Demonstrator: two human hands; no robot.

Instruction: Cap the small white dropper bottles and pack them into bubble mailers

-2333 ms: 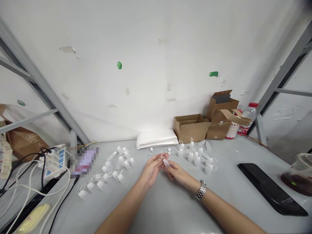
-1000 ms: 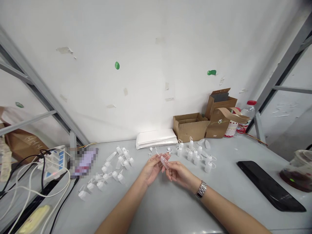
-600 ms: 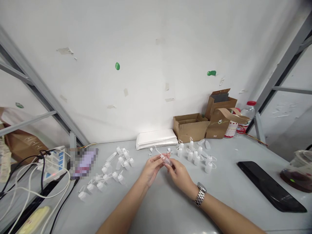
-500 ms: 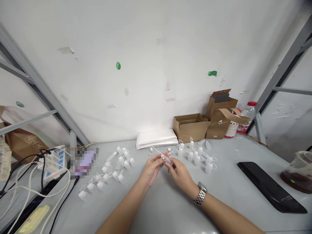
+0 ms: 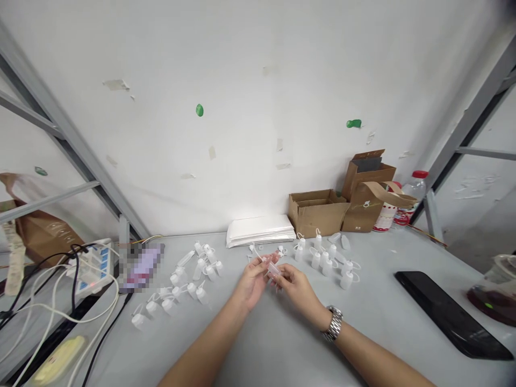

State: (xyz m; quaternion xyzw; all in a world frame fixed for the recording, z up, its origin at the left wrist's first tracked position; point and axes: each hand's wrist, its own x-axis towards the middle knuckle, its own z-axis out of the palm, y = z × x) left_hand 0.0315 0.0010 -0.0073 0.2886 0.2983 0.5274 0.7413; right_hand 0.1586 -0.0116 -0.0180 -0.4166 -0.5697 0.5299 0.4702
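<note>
Both left hand [image 5: 253,282] and right hand [image 5: 297,293] hold one translucent plastic bottle [image 5: 273,270].

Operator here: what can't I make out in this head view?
Small translucent plastic bottle: one end hidden by the left hand and right hand.
Flat purple-and-white item: pixelated.
Clear jar of dark liquid: cut off by right edge.
Brown cardboard box: inside hidden by its walls.

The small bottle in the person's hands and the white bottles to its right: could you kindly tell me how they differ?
The small bottle looks clear, while the white bottles look opaque. The small bottle sits tilted between the left hand and right hand; the white bottles mostly stand upright on the grey table. Both are small plastic bottles.
</note>
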